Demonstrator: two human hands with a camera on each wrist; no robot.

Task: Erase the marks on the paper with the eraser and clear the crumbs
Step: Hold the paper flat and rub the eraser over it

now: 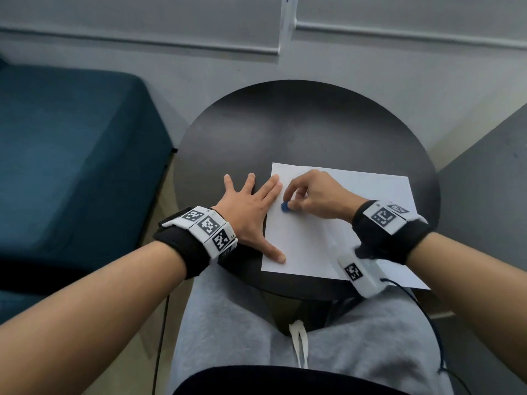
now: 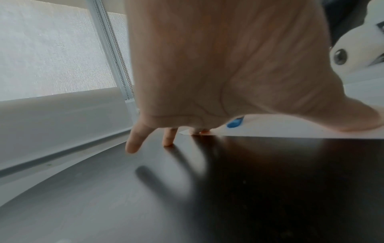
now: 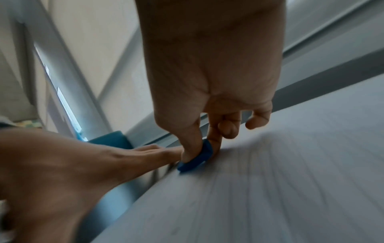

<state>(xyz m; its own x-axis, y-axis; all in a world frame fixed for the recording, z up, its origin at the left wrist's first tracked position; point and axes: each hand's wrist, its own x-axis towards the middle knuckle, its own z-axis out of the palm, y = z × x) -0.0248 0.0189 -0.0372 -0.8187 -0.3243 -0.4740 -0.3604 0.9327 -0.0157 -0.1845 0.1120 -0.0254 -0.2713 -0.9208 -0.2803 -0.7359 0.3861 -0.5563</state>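
A white sheet of paper (image 1: 342, 223) lies on the right half of the round dark table (image 1: 285, 132). My right hand (image 1: 313, 195) pinches a small blue eraser (image 1: 285, 207) between thumb and fingers and presses it onto the sheet near its left edge; the right wrist view shows the eraser (image 3: 197, 158) under the thumb, blurred. My left hand (image 1: 251, 212) lies flat with fingers spread, its thumb and index finger on the paper's left edge, the other fingers on the table. The eraser (image 2: 234, 123) also peeks past the palm in the left wrist view. No marks or crumbs are visible.
A blue sofa (image 1: 71, 152) stands left of the table. A grey wall with window blinds (image 1: 142, 18) is behind. My lap in grey trousers (image 1: 242, 323) sits under the near table edge. A cable (image 1: 427, 317) hangs from my right wrist.
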